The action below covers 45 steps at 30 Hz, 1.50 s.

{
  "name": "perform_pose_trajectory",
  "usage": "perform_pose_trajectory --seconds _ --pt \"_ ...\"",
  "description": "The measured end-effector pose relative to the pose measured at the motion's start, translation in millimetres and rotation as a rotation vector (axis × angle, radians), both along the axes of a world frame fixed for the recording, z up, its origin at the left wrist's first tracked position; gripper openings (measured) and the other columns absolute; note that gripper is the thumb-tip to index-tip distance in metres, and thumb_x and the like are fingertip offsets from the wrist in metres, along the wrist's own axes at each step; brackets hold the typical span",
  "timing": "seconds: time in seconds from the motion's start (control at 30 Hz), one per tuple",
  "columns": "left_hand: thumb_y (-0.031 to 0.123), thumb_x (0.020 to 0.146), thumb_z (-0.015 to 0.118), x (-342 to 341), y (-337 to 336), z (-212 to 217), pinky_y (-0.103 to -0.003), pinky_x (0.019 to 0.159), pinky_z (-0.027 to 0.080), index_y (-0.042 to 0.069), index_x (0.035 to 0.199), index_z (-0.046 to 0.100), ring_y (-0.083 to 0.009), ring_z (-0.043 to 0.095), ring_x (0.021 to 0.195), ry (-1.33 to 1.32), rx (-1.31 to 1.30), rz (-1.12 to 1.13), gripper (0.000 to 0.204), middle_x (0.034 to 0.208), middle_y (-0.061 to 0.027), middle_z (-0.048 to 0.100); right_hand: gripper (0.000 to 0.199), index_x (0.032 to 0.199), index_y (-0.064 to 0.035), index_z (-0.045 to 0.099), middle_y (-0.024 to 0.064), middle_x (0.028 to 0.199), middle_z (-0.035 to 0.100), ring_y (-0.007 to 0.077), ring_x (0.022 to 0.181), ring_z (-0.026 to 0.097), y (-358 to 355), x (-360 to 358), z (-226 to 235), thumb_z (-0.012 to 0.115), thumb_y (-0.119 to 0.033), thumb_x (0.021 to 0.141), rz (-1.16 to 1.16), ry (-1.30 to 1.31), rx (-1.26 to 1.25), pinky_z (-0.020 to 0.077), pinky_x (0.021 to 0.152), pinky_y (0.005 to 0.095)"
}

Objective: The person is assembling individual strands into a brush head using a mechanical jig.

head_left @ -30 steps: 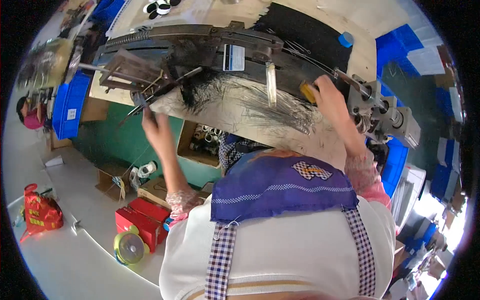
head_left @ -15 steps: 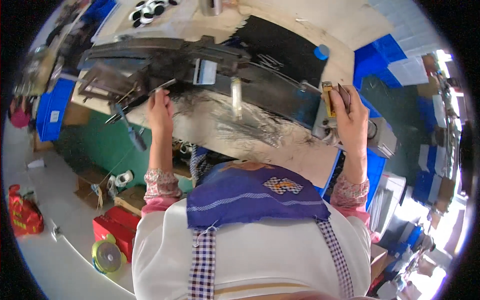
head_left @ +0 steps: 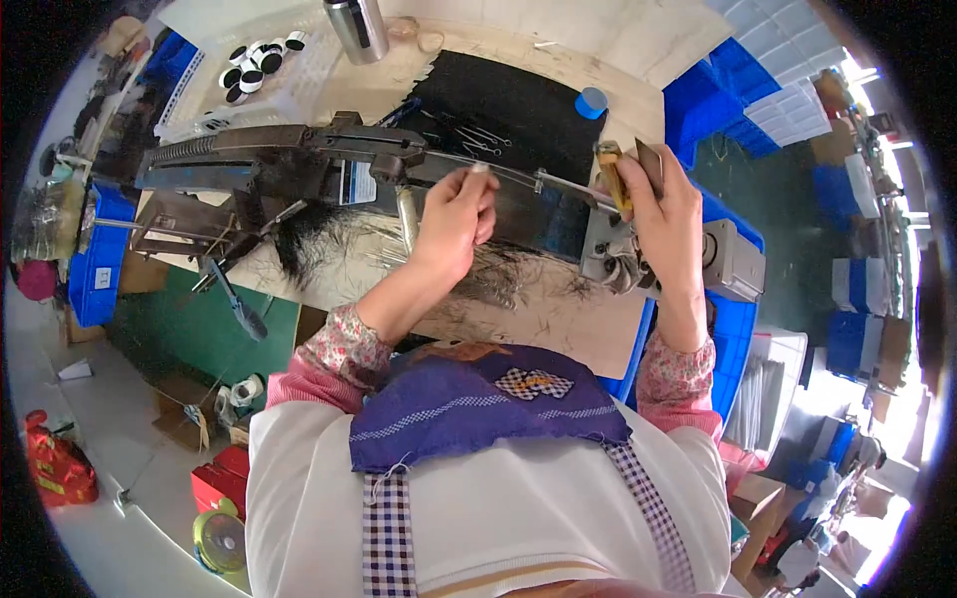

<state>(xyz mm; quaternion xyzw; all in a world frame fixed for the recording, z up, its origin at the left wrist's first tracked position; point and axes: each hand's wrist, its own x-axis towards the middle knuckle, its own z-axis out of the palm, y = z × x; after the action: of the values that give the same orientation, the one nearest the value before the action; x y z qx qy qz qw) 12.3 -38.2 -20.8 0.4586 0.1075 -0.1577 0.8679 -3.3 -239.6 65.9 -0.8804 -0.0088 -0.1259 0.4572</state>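
My left hand (head_left: 451, 227) is closed in a pinch beside a thin metal wire stretched over the machine bed (head_left: 354, 140); what the fingertips hold, if anything, is hidden. On the right, my right hand (head_left: 666, 214) wraps round a yellow-brass block-like piece (head_left: 611, 177), with a flat dark metal plate (head_left: 650, 164) between its fingers. Just left of that hand, a slim metal rod (head_left: 578, 189) runs into a clamp-like metal fitting (head_left: 610, 257). Under my left wrist a pale cylindrical handle (head_left: 407, 217) stands up. Black bristles (head_left: 304, 239) hang in a tuft on the left.
Loose bristles and thin wires (head_left: 498, 279) litter the wooden table. Behind lie a black mat (head_left: 538, 100) with looped wires, a blue cap (head_left: 591, 103), a steel flask (head_left: 357, 30) and a clear tray (head_left: 309, 80) of black-and-white round pieces. Blue crates (head_left: 698, 100) flank the table.
My left hand has moved right, from the bristles at the left to the stretched wire. The thin stick seen at its fingers no longer shows there. My right hand keeps its hold.
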Motion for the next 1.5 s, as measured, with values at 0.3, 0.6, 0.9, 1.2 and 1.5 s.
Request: perform_pose_trajectory --seconds 0.3,0.6,0.9,1.2,1.5 --pt "0.024 0.097 0.053 -2 3 0 -0.022 0.043 0.021 0.006 0.086 0.059 -0.0047 0.028 0.046 -0.076 0.129 0.098 0.022 0.059 0.0046 0.040 0.015 0.094 -0.0003 0.060 0.0198 0.090 0.064 0.0394 0.091 0.060 62 83 -48 0.057 -0.005 0.080 0.708 0.018 -0.365 0.0482 0.079 0.0450" --pt "0.035 0.099 0.047 -2 14 -5 -0.023 0.051 0.040 0.006 0.093 0.059 -0.0096 0.052 0.056 -0.023 0.156 -0.009 0.032 0.067 0.0006 0.055 0.030 0.117 0.0048 0.057 0.0051 0.074 0.061 0.0118 0.067 0.061 57 85 -21 0.057 -0.010 0.090 0.603 0.529 0.139 0.0504 0.060 0.0261" --pt "0.060 0.094 0.033 4 15 14 -0.044 0.109 0.032 -0.002 0.128 0.040 -0.0329 0.043 0.125 0.089 -0.661 -0.005 0.071 0.130 -0.0231 0.046 0.031 0.118 -0.0145 0.059 0.0217 0.099 0.057 0.0410 0.100 0.055 50 91 -16 0.057 -0.027 0.090 0.392 -0.061 -0.597 0.0459 0.083 0.0451" --pt "0.057 0.095 0.035 -1 25 8 -0.040 0.111 0.029 -0.007 0.128 0.037 -0.0287 0.038 0.129 0.029 -0.741 0.015 0.073 0.134 -0.0174 0.044 0.023 0.097 -0.0113 0.067 0.0053 0.078 0.054 0.0248 0.078 0.056 85 49 -30 0.062 -0.009 0.075 0.414 -0.377 -0.469 0.0406 0.071 0.0372" --pt "0.055 0.096 0.035 -10 23 1 -0.038 0.111 0.029 0.000 0.128 0.042 -0.0236 0.041 0.127 -0.107 -0.629 0.031 0.064 0.133 -0.0121 0.047 0.011 0.086 -0.0118 0.070 0.0033 0.075 0.057 0.0220 0.078 0.058 79 65 -36 0.065 -0.013 0.077 0.470 -0.306 -0.390 0.0375 0.080 0.0355"
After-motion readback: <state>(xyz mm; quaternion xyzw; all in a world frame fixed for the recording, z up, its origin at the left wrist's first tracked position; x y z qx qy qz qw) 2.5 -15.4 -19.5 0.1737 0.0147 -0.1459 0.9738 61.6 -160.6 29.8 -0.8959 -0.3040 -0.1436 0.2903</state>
